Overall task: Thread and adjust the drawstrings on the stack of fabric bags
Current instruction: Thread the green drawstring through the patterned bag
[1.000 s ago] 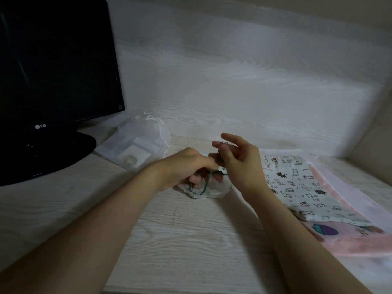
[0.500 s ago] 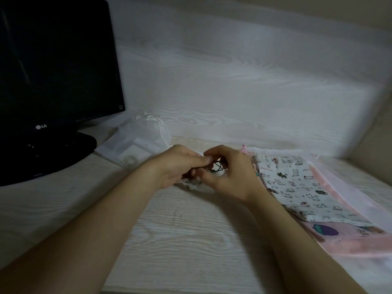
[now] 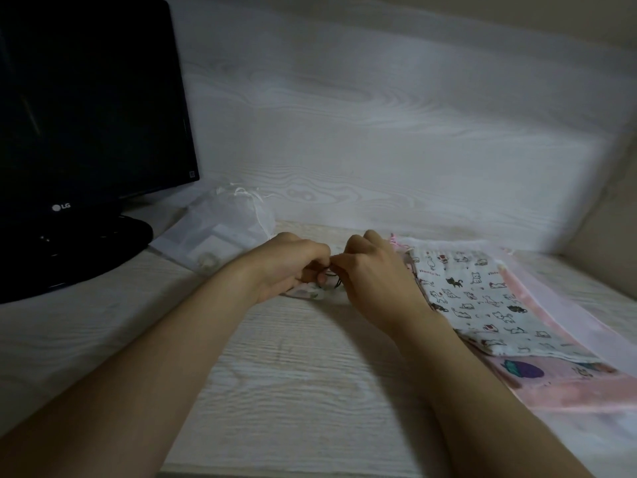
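A small pale fabric bag (image 3: 307, 292) lies bunched on the wooden desk, mostly hidden under my hands. My left hand (image 3: 293, 263) grips its gathered top with curled fingers. My right hand (image 3: 370, 270) meets it fingertip to fingertip and pinches the dark drawstring (image 3: 331, 278), a short loop of which shows between the two hands. To the right lies the stack of fabric bags (image 3: 479, 298), a white cat-print bag on top of pink ones.
A black monitor (image 3: 86, 108) on its stand fills the left. A sheer white organza pouch (image 3: 220, 229) lies beside the stand. A pale wood-grain wall panel (image 3: 379, 132) rises behind the desk (image 3: 293, 391), whose front edge runs near the bottom.
My right hand came down from a raised pose with spread fingers and closed against my left hand over the small bag. My left hand stayed on the bag.
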Motion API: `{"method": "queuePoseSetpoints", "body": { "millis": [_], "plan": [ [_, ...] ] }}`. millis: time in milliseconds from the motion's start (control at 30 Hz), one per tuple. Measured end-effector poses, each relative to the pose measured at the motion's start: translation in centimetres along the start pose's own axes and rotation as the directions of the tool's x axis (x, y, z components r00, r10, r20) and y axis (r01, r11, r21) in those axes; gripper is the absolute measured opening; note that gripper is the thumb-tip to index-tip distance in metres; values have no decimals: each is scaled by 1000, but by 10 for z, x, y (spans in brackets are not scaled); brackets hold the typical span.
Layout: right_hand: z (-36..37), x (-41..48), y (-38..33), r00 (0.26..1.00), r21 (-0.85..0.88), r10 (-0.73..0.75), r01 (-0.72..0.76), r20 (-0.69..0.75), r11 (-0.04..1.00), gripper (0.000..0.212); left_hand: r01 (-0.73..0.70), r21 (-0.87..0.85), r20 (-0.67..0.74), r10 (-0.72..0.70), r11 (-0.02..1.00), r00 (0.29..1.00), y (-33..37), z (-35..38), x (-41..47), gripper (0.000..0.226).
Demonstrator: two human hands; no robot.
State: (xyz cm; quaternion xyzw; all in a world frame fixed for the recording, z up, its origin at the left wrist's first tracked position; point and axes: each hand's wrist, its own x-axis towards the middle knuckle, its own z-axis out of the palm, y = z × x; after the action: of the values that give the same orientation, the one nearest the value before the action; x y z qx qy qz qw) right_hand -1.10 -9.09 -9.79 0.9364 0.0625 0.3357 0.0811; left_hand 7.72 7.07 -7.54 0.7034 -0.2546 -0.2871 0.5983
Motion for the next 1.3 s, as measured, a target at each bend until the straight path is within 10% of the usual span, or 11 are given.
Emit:
{"method": "queuePoseSetpoints", "body": {
  "millis": [267, 567, 967, 1200, 1300],
  "plan": [
    [-6, -2, -9, 981, 343, 179, -146, -68, 928, 21, -267, 399, -300, 400, 877, 866, -2, 0, -2, 37],
    [-11, -1, -14, 893, 777, 409, -390, 188, 494, 27, -333, 675, -224, 613, 659, 758, -7, 3, 0, 31],
    [-4, 4, -13, 826, 880, 537, -373, 171, 295, 30, -336, 581, -221, 541, 741, 811, -3, 9, 0, 10],
    [-8, 0, -8, 800, 818, 570, -448, 187, 360, 23, -326, -144, -376, 253, 934, 892, 16, 0, -4, 44],
    [-13, 1, -14, 813, 832, 548, -434, 197, 345, 22, -201, -47, -334, 174, 978, 926, 15, -1, -10, 53]
  ]
}}
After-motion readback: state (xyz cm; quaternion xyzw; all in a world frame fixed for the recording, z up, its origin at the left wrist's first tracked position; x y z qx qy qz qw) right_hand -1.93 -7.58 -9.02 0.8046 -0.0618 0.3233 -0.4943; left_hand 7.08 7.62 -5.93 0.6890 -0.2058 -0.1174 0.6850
